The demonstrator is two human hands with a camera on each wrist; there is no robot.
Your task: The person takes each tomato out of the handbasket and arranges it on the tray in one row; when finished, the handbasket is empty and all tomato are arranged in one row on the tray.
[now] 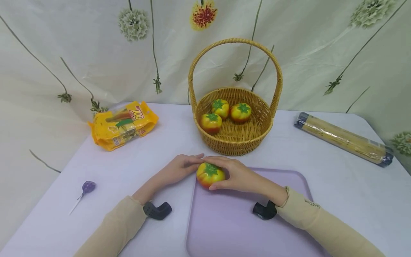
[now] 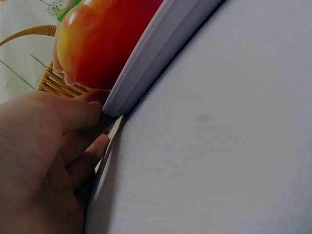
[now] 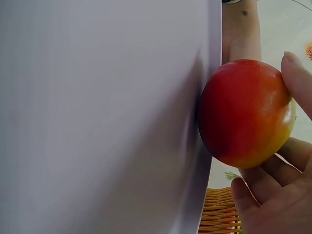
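Note:
A yellow-and-red tomato [image 1: 207,177] with a green leafy top sits at the far left corner of a pale purple tray [image 1: 250,221]. My right hand [image 1: 237,175] grips it from the right side, thumb in front and fingers around the back. In the right wrist view, the tomato [image 3: 246,114] shows its red side between thumb and fingers. My left hand [image 1: 178,168] lies beside the tray's corner, fingers stretched toward the tomato. Its thumb tip touches or nearly touches the tray rim [image 2: 141,58] in the left wrist view; some fingers are partly hidden there.
Behind the tray stands a wicker basket [image 1: 232,144] with a tall handle and three similar tomatoes [image 1: 211,124] inside. A yellow snack packet [image 1: 123,125] and a purple lollipop [image 1: 88,187] are on the left. At the right back lies a wrapped bamboo roll [image 1: 343,138].

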